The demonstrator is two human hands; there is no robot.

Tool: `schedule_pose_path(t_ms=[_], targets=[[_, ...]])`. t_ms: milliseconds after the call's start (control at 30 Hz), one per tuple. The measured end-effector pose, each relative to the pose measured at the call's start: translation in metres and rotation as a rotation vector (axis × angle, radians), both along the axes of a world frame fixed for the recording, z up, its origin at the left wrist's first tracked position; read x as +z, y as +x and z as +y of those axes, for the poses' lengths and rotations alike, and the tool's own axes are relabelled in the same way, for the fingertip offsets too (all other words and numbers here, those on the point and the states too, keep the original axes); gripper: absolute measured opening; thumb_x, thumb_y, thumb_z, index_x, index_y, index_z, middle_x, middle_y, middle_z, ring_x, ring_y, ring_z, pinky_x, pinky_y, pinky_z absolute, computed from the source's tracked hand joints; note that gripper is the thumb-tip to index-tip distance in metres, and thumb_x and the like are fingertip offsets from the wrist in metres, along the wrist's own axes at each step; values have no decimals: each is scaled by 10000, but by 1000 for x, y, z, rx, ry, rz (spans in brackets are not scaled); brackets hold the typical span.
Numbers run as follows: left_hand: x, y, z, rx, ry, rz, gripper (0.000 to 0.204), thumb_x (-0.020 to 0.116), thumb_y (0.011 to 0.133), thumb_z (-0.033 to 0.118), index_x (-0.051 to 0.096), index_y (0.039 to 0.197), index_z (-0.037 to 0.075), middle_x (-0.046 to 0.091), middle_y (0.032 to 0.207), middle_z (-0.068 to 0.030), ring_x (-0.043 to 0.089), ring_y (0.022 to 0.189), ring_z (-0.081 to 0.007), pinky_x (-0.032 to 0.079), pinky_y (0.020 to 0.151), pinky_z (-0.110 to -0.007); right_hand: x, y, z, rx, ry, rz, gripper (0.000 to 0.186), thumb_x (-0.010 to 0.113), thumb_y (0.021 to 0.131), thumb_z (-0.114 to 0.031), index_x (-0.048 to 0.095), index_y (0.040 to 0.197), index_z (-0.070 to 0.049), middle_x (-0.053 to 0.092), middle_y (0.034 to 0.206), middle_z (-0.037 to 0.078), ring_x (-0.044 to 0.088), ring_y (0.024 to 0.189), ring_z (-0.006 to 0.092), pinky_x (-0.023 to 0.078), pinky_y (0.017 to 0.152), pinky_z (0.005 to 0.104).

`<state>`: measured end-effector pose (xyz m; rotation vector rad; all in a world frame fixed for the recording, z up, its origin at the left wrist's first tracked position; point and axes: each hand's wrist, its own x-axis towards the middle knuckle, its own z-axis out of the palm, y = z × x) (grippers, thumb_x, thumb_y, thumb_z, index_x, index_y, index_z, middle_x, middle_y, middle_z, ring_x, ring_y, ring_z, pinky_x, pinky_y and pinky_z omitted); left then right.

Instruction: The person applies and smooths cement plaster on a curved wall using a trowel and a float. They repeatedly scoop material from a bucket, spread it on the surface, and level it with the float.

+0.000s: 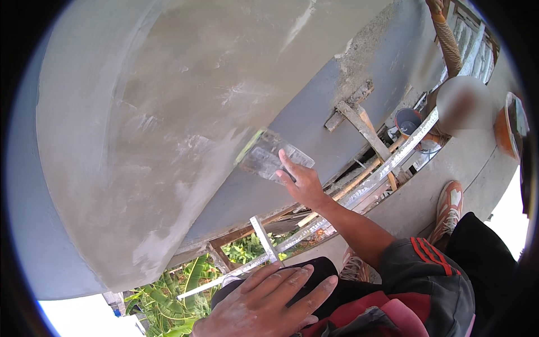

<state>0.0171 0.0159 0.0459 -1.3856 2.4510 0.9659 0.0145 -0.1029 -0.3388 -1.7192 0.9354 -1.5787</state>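
Note:
My right hand point(306, 185) is closed on a wide, flat putty knife point(272, 154), with its thumb and a finger stretched along the blade. The blade is smeared grey, and its pale green front edge lies against the wall. It sits where a brownish-grey, freshly coated patch point(185, 106) meets smooth blue-grey wall point(306, 126). The handle is hidden by the hand. Low in the view, my left hand point(261, 303) has its fingers apart and nothing in it. Its back is dusted with pale powder, and it lies over my dark-clothed knee point(317, 269).
A metal scaffold rail point(365, 194) and wooden boards point(365, 129) run beside the wall. Another person point(443, 106) is at the right, one arm raised, near a dark bucket point(408, 121). An orange bucket point(508, 126) stands farther right. Green plants point(174, 297) grow below.

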Motion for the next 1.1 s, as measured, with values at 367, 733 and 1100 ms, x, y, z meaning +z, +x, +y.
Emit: schedule_pose_path(t_ms=[367,733,1100], targets=[[0,-10,-10,-82,-4,-98,725,820,944,293,582,1615,155,637,1497,-153,594,1389,-391,458,1204,-523,19,-33,-17,122,10,66,744,729,1087,-321,381,1745,-310,699,794,108,697,641,297,599,638,432],[9,-47,-40,-87,117,-176,702,833,932,257,605,1580,113,638,1496,-174,578,1415,-413,453,1200,-524,4,-45,-41,47,27,-22,720,716,1097,-283,392,1740,-286,741,876,169,740,722,325,623,723,452],[5,-41,-43,-53,89,-178,642,814,958,247,616,1538,57,657,1478,-208,612,1348,-444,485,1156,-521,54,-181,-183,-273,452,-417,716,698,1099,-407,414,1733,-237,697,1493,225,701,932,204,554,967,342]])
